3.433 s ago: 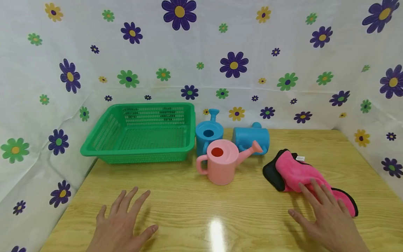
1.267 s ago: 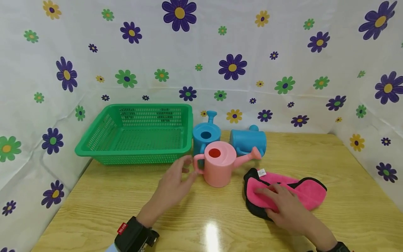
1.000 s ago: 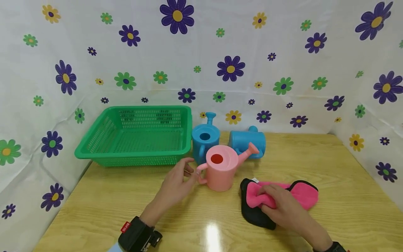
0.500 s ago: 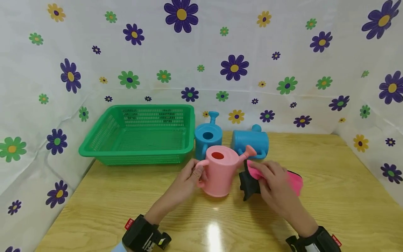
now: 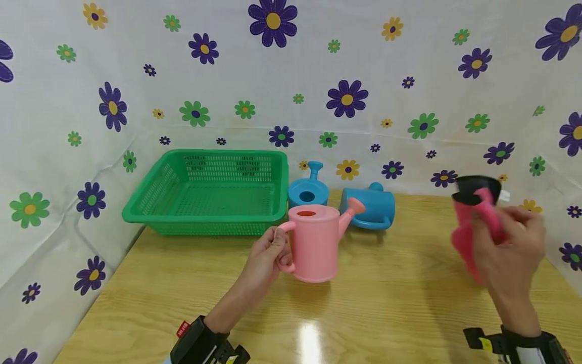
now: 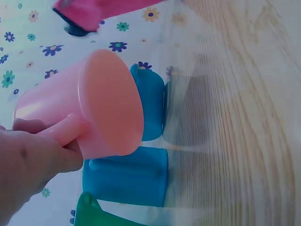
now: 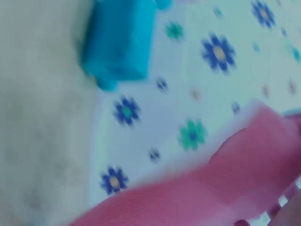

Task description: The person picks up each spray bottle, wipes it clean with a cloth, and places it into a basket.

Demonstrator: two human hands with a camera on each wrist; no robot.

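Observation:
A pink watering can [image 5: 316,247] is held upright by its handle in my left hand [image 5: 270,253]. Its underside shows in the left wrist view, so it is off the table. On the right, my right hand [image 5: 514,247] grips a pink cloth [image 5: 464,242] with black edging and a black part, raised above the table and blurred by motion. Behind the pink can stands an upright blue watering can [image 5: 320,189], partly hidden by it. Another blue watering can [image 5: 375,202] lies on its side just to the right.
A green perforated basket [image 5: 204,219] sits at the back left, close beside the upright blue can. The wooden table [image 5: 218,333] meets a white cloth backdrop [image 5: 300,65] printed with flowers behind and at both sides.
Both hands came off their resting pose. The left hand took the pink can's handle and lifted it. The right hand took the cloth, brought it beside the can, then swung it up and right.

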